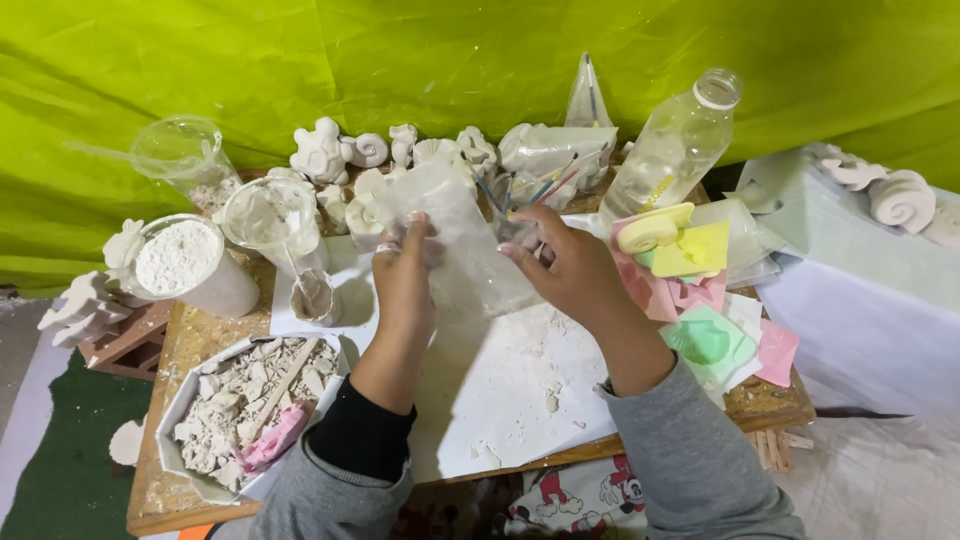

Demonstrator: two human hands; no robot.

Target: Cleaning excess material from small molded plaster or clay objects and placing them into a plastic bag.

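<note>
Both my hands hold a clear plastic bag [462,240] dusted with white powder above a low wooden table [770,400]. My left hand [403,275], with a ring on one finger, grips the bag's left side. My right hand [565,265] pinches its right edge. Below the bag lies a white sheet [500,390] with crumbs of plaster. What is inside the bag cannot be made out.
A white tub of powder [180,262] and clear cups [272,215] stand at the left. A box of broken plaster pieces [245,405] sits front left. White plaster figures [330,150] line the back. A clear bottle [672,145] and coloured silicone moulds [690,280] lie at the right.
</note>
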